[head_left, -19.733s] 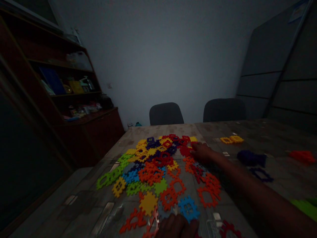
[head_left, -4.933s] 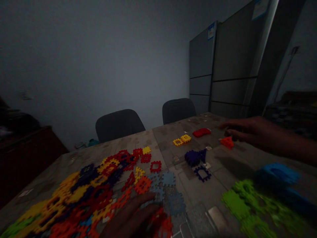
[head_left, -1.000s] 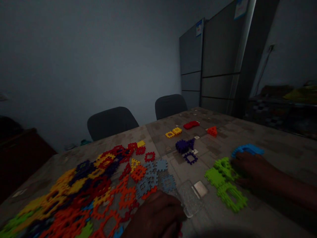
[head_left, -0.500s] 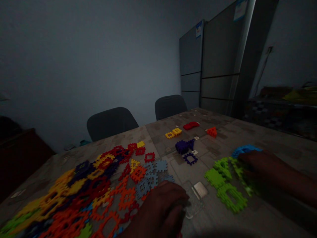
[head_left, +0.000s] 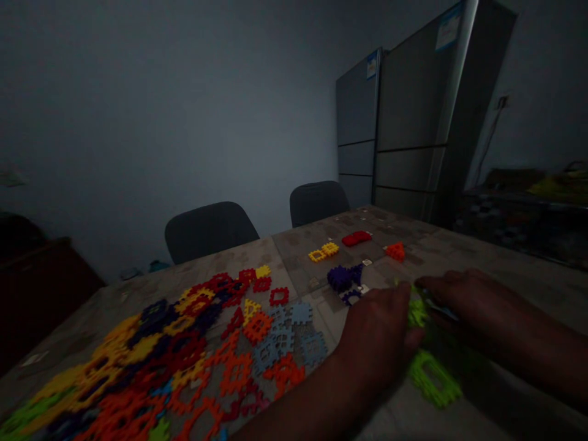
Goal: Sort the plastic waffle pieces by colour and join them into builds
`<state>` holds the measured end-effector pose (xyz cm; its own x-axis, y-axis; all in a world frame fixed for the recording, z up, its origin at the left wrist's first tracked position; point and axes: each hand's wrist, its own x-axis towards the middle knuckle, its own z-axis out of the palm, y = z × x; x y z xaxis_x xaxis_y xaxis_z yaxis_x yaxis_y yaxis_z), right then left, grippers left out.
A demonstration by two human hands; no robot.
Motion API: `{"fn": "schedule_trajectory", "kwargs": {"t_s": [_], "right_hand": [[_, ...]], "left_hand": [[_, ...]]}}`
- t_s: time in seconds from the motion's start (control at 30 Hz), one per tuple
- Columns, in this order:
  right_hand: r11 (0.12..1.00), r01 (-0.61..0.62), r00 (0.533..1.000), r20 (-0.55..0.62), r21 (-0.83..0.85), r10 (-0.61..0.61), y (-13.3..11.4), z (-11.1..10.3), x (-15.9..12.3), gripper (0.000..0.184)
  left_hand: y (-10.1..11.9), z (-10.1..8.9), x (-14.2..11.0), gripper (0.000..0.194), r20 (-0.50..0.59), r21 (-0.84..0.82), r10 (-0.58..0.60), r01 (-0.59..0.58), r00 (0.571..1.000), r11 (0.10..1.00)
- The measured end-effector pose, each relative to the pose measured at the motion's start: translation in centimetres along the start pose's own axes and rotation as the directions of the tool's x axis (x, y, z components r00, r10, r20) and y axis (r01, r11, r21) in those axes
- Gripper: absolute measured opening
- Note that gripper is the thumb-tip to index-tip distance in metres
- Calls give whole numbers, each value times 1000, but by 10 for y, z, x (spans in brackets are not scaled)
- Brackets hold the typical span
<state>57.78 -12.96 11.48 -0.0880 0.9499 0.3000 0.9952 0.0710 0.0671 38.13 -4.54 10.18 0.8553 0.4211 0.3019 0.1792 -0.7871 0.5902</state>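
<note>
Light-green interlocking plastic tiles [head_left: 417,313] with toothed edges lie between my two hands. My left hand [head_left: 379,331] has come in from the left, its fingers closed on a green tile and partly hiding it. From the right, my right hand [head_left: 463,300] reaches in with its fingers curled on the green tiles; its grip is partly hidden and blurred. A bluish piece [head_left: 441,311] shows under the right fingers. Nearer me, a green tile with an oval opening [head_left: 434,380] rests flat on the table.
A wide pile of red, orange, yellow and dark blue tiles [head_left: 184,343] spreads over the left side. Grey-blue tiles [head_left: 313,349] lie mid-table. Beyond are purple [head_left: 340,278], yellow [head_left: 324,252], red [head_left: 356,238] and orange [head_left: 395,252] pieces. Two chairs [head_left: 211,231] stand behind the table.
My left hand has moved right from beside the grey-blue tiles to the green ones and closed there. My right hand has shifted slightly left. The hands are now close together.
</note>
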Motion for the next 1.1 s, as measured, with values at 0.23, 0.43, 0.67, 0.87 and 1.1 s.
{"fn": "schedule_trajectory", "kwargs": {"t_s": [0.23, 0.43, 0.67, 0.87, 1.1], "right_hand": [[979, 39, 994, -107, 199, -18, -14, 0, 20, 11], [939, 177, 959, -264, 296, -97, 13, 10, 31, 28], [878, 271, 962, -100, 395, -252, 33, 23, 37, 30], [844, 265, 948, 35, 466, -316, 57, 28, 33, 43], [863, 179, 955, 128, 472, -268, 63, 32, 22, 43]], "left_hand": [[-2, 10, 1, 38, -80, -303, -162, 131, 984, 944], [-15, 18, 6, 36, 10, -755, -405, 273, 914, 596], [-11, 24, 12, 41, 147, -881, -436, 317, 888, 350], [-19, 28, 2, 54, 152, -859, -495, 362, 855, 362], [-37, 22, -10, 50, 161, -825, -544, 415, 823, 384]]}}
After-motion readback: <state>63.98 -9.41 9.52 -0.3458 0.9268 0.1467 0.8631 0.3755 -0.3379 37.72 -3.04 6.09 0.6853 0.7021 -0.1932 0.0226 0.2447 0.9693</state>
